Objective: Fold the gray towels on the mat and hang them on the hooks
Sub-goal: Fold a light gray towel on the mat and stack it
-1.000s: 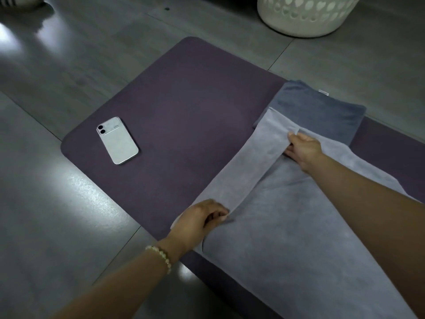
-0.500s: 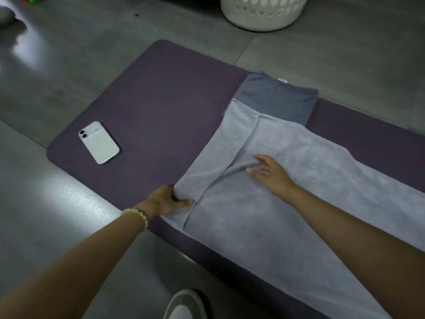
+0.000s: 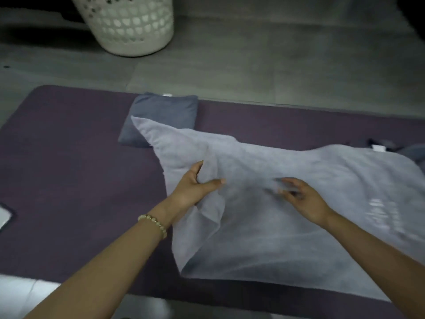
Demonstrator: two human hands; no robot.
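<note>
A large light gray towel [image 3: 264, 226] lies spread over the purple mat [image 3: 69, 169]. My left hand [image 3: 195, 185] grips a raised fold near the towel's left end, thumb on top, and the cloth is lifted there. My right hand [image 3: 301, 196] hovers over or touches the towel's middle with fingers spread; motion blur hides whether it holds cloth. A darker blue-gray folded towel [image 3: 165, 113] sits at the mat's far edge, partly under the light towel's corner. No hooks are in view.
A white perforated laundry basket [image 3: 131, 24] stands on the gray floor beyond the mat. A phone's corner [image 3: 4, 217] shows at the left edge on the mat. Dark cloth [image 3: 411, 153] lies at the far right beyond the towel.
The view has swung right, so phone and basket shifted left. My left hand has moved from the towel's left edge to a fold further in and lifted it. My right hand slid right.
</note>
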